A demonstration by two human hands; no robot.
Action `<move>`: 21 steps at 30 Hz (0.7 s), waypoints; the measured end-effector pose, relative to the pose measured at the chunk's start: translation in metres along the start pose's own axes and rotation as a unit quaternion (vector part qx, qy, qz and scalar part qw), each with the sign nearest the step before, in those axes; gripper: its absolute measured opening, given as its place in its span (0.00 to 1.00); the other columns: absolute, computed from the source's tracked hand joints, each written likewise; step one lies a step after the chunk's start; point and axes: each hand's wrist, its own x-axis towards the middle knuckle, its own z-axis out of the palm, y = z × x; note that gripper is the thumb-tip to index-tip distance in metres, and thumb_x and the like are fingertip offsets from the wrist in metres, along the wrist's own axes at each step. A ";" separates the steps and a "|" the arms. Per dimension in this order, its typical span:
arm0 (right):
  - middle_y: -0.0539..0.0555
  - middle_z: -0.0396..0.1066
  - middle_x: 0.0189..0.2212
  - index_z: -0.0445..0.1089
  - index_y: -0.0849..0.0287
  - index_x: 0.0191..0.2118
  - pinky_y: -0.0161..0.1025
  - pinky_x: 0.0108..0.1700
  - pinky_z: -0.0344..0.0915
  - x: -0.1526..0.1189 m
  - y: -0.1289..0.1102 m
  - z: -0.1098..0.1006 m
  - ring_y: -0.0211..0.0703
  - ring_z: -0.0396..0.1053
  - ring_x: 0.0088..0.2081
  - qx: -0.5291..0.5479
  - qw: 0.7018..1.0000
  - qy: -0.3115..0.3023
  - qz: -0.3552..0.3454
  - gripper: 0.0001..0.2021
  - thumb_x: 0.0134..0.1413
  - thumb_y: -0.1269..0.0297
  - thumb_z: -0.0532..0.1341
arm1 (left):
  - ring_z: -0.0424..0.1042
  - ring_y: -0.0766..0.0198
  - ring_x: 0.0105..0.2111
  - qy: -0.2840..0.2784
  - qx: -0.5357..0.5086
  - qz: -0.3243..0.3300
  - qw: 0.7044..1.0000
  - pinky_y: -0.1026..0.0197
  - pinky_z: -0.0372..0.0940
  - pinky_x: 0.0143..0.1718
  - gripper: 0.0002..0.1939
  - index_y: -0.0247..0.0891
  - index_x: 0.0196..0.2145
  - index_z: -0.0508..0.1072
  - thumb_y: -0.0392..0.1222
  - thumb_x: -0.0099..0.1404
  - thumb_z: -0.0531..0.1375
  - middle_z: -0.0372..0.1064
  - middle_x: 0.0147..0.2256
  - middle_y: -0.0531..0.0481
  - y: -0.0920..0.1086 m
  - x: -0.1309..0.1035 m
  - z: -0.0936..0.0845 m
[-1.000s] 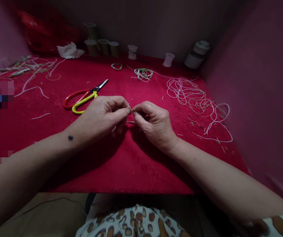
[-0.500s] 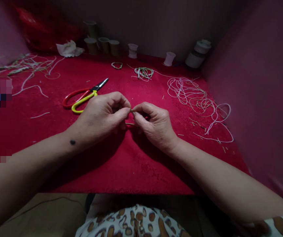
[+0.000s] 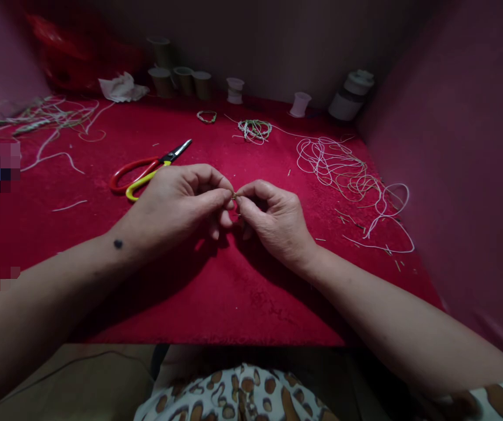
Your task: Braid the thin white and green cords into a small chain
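Observation:
Near the middle of the red table, my left hand [image 3: 185,202] and my right hand [image 3: 275,219] meet fingertip to fingertip. Both pinch a thin brownish cord [image 3: 234,197], of which only a tiny piece shows between the thumbs and forefingers. The rest of it is hidden by my fingers. Beside my left hand lie scissors [image 3: 139,174] with one red and one yellow handle, their blades pointing to the back right. Behind my hands rest a small braided loop [image 3: 207,117] and a green and white cord bundle [image 3: 255,130].
Tangled pale cord [image 3: 334,164] spreads over the right side of the red table [image 3: 233,304], with short cord scraps near it. More cords [image 3: 54,123] lie at the back left. Spools [image 3: 235,90], crumpled tissue [image 3: 122,89] and a jar [image 3: 351,96] stand along the back.
My left hand's lower fingers have shifted, and the length of cord that showed below the pinch is now mostly hidden. My fingertips remain together at nearly the same spot.

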 end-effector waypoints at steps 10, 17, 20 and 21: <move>0.47 0.69 0.24 0.70 0.57 0.34 0.33 0.28 0.65 0.000 0.002 0.000 0.34 0.66 0.25 -0.003 1.000 0.011 -0.014 0.04 0.60 0.65 0.60 | 0.69 0.68 0.15 0.026 0.003 -0.009 1.000 0.68 0.63 0.16 0.03 0.40 0.32 0.69 0.39 0.62 0.61 0.72 0.19 0.57 0.005 -0.001 -0.002; 0.49 0.71 0.27 0.69 0.56 0.33 0.34 0.31 0.66 0.003 0.007 -0.001 0.37 0.69 0.30 -0.026 0.997 0.064 -0.037 0.05 0.60 0.64 0.60 | 0.68 0.66 0.14 0.038 0.038 -0.020 0.998 0.67 0.61 0.13 0.06 0.38 0.29 0.76 0.42 0.61 0.64 0.71 0.17 0.52 0.005 -0.006 0.001; 0.49 0.71 0.28 0.69 0.56 0.33 0.34 0.32 0.67 0.002 0.005 0.000 0.37 0.70 0.31 -0.036 0.997 0.055 -0.048 0.05 0.60 0.64 0.60 | 0.69 0.66 0.13 0.024 0.014 -0.035 0.999 0.68 0.61 0.13 0.06 0.37 0.29 0.76 0.41 0.61 0.64 0.72 0.17 0.50 0.002 -0.004 0.004; 0.50 0.71 0.28 0.69 0.56 0.33 0.34 0.32 0.67 0.002 0.004 0.000 0.37 0.70 0.31 -0.039 0.997 0.051 -0.052 0.05 0.60 0.64 0.60 | 0.69 0.66 0.13 0.023 0.009 -0.036 0.999 0.68 0.61 0.13 0.06 0.37 0.28 0.76 0.41 0.61 0.64 0.72 0.18 0.50 0.002 -0.003 0.004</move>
